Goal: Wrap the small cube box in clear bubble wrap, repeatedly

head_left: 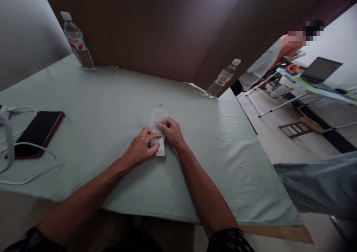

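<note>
Translucent plastic packet (160, 116), at frame centre, is seen over the pale green tablecloth (92, 107), its long axis directed up and down the frame. It is flanked from both sides: its lower left edge is pinched by the left hand (142, 146), its upper right edge by the right hand (173, 133), neither being nearer.
</note>
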Demonstrator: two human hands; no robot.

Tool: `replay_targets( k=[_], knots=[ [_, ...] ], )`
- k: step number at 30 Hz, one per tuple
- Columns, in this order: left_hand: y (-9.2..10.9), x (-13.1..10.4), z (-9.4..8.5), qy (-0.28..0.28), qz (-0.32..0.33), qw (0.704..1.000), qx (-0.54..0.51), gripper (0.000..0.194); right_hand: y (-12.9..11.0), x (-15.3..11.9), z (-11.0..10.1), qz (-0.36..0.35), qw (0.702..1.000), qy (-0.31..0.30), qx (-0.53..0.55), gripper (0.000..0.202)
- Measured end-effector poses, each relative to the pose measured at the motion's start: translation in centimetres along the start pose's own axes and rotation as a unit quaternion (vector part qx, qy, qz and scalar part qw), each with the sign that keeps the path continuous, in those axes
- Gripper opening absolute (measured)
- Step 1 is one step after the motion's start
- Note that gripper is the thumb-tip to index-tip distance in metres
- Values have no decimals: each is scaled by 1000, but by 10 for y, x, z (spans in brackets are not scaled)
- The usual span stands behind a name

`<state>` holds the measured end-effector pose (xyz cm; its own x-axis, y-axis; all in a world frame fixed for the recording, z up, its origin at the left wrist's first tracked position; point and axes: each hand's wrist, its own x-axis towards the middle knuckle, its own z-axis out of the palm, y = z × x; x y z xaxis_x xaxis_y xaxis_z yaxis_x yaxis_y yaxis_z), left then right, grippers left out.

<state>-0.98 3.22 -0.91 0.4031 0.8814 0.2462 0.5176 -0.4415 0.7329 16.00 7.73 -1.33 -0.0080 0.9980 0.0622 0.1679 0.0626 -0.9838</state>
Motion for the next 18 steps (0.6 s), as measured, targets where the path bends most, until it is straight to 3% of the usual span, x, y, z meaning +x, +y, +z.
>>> replay_targets(
  k=[5,9,13,15,18],
  knots=[
    [4,-1,-2,17,-30,999,0,33,-10,-6,1,25,996,-37,74,28],
    [5,-2,-1,96,-79,992,29,56,-17,-21,0,11,996,-55,71,30],
    [-3,-1,-1,90,-85,992,-10,81,-23,-39,-4,-23,997,-67,24,24],
    [-7,1,-2,61,-67,995,-51,76,-24,-47,-7,-61,996,-70,-17,19],
    [-8,3,-5,19,-29,996,-81,47,-24,-55,-14,-118,989,-65,-64,13]
  ],
)
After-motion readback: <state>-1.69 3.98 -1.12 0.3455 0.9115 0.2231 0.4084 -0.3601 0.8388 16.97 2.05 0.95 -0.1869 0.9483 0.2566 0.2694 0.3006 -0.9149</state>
